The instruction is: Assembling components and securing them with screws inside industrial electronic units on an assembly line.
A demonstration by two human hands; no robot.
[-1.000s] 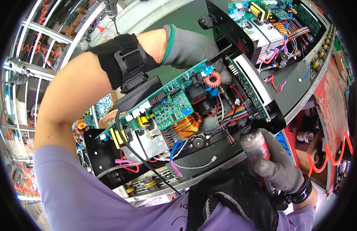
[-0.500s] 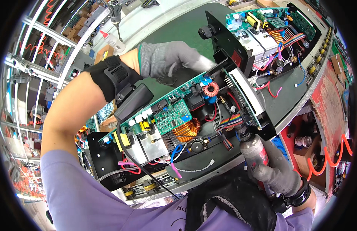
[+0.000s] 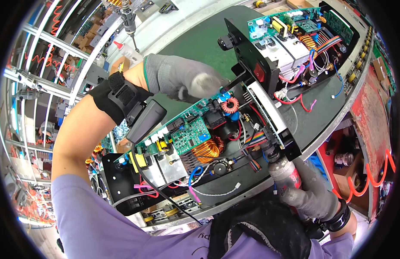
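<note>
My right hand (image 3: pixel 310 196), in a grey glove, is closed around a grey power screwdriver (image 3: pixel 282 170). Its front end meets the lower inner side of the black end panel (image 3: pixel 293 144) of an open electronics unit. On the unit stand a green circuit board (image 3: pixel 189 134), a copper-wound coil (image 3: pixel 207 149), silver heat sinks (image 3: pixel 169 169) and a rainbow ribbon cable (image 3: pixel 256 141). My left hand (image 3: pixel 187 80), gloved too, hovers by the board's far edge near the panel's upper end. Its fingers are bent downward, blurred and partly hidden, so whether they hold anything is unclear.
A second open unit (image 3: pixel 286 47) with a black panel and red switch sits at the far right. Both rest on a green work surface (image 3: pixel 195 39) beside a roller track (image 3: pixel 355 71). Another screwdriver (image 3: pixel 128 23) hangs far left above a white bottle (image 3: pixel 126 52). A red coiled hose (image 3: pixel 368 185) hangs right.
My left hand has drawn back left from the panel's upper end, its fingers now curled down rather than stretched out. My right hand keeps the screwdriver at the panel.
</note>
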